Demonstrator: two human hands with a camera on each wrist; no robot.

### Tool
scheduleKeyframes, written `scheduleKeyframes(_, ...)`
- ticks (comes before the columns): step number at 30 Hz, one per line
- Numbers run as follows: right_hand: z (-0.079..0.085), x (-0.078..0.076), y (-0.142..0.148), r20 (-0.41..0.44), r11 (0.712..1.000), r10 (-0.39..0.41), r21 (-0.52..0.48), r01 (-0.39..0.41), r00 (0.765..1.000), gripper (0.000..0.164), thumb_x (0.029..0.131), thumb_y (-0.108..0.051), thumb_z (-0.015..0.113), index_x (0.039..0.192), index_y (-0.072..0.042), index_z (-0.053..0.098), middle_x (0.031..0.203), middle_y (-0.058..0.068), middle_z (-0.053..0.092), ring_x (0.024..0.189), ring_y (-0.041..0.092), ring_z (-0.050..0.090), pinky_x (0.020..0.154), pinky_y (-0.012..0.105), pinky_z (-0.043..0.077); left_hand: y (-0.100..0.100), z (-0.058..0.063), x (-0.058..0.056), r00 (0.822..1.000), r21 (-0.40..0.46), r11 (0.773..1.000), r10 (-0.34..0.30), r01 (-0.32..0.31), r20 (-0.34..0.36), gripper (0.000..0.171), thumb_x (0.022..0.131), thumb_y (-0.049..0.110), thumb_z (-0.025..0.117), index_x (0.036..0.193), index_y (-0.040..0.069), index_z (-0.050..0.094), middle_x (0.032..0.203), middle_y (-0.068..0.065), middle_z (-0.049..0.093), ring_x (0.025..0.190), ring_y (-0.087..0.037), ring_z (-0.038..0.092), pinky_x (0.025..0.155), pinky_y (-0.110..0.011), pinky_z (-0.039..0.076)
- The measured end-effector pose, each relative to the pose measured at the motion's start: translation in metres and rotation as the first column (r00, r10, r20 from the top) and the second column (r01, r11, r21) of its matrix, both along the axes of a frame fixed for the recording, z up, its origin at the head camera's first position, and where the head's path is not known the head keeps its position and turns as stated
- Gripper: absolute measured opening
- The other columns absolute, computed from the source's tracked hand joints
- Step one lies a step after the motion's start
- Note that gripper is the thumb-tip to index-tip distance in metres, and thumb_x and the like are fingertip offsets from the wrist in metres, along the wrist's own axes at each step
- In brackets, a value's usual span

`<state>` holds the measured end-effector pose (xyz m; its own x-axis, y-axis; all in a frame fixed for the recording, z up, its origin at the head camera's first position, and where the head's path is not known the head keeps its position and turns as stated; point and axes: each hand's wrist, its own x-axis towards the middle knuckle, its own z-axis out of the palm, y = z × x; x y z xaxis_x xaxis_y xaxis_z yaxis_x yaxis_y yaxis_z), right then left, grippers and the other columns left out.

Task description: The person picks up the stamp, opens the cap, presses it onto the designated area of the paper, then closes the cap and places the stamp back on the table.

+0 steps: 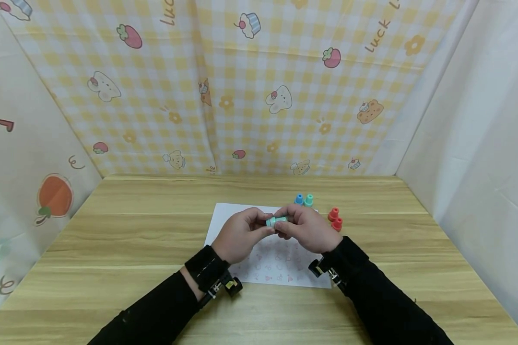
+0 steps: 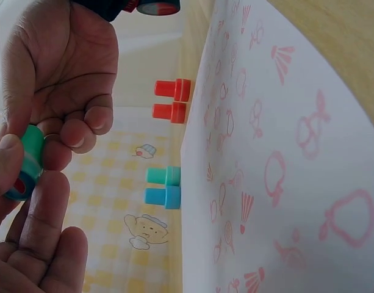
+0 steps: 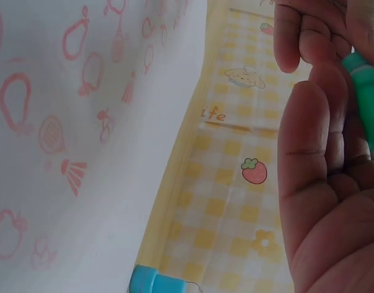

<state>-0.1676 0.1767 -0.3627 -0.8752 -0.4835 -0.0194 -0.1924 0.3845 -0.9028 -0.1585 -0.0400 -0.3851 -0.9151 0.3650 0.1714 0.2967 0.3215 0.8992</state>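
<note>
Above a sheet of paper, both hands meet on one small mint-green stamp (image 1: 276, 222), which lies roughly sideways between them. The left hand (image 1: 240, 235) pinches one end with thumb and fingers. From the other side, the right hand (image 1: 307, 230) grips the stamp with thumb and curled fingers. A red patch shows on the stamp's (image 2: 32, 152) lower end in the left wrist view; fingers hide part of its body. Rows of pink printed outlines, such as pears and shuttlecocks, cover the white paper (image 2: 284, 152) under the hands.
At the paper's far right corner stand a blue stamp (image 1: 299, 199) and a second mint-green stamp (image 1: 308, 200). Two red stamps (image 1: 334, 215) stand right of the paper, close to the right hand. A checked cloth (image 1: 250, 129) hangs behind the wooden table (image 1: 134, 239).
</note>
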Motion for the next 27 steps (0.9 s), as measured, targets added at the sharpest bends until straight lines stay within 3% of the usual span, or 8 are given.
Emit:
scheduleKeyframes(4,0.002,0.000,0.003,-0.013,0.999,-0.029,0.023,0.029,1.000,0.019,0.107,-0.015,0.062,0.118,-0.003,0.070,0.104,0.023,0.075,0.091,0.032,0.071,0.084,0.035,0.060,0.000,0.001,0.000,1.000,-0.002,1.000,0.012,-0.012,0.001,0.016,0.097,0.018,0.077,0.111,0.013,0.073,0.113,-0.001,0.077,0.097,-0.010,0.072,0.082,-0.026,0.058)
scheduleKeyframes(9,0.002,-0.003,0.009,0.014,0.999,-0.047,0.014,0.046,0.999,0.021,0.109,-0.012,0.056,0.120,0.000,0.069,0.107,0.026,0.073,0.091,0.024,0.070,0.084,0.031,0.060,0.000,0.001,0.000,0.999,-0.051,0.997,0.052,-0.053,-0.011,0.017,0.098,0.021,0.077,0.113,0.015,0.073,0.104,0.004,0.076,0.093,-0.008,0.070,0.081,-0.028,0.056)
scheduleKeyframes(14,0.000,-0.009,0.015,0.036,0.997,-0.074,0.016,0.074,0.997,0.024,0.111,-0.011,0.052,0.121,0.004,0.067,0.108,0.026,0.071,0.094,0.029,0.070,0.084,0.030,0.060,-0.002,0.001,0.000,0.996,-0.101,0.992,0.077,-0.080,-0.036,0.019,0.100,0.022,0.074,0.117,0.014,0.072,0.099,0.007,0.076,0.088,-0.008,0.069,0.076,-0.028,0.055)
scheduleKeyframes(27,0.001,-0.015,0.030,0.022,0.984,-0.168,0.059,0.167,0.986,0.026,0.110,-0.010,0.053,0.127,0.005,0.064,0.113,0.026,0.070,0.098,0.036,0.069,0.087,0.031,0.059,-0.002,0.000,-0.001,0.994,-0.130,0.986,0.105,-0.109,-0.039,0.021,0.100,0.025,0.075,0.118,0.016,0.072,0.098,0.009,0.073,0.088,-0.007,0.067,0.081,-0.032,0.056)
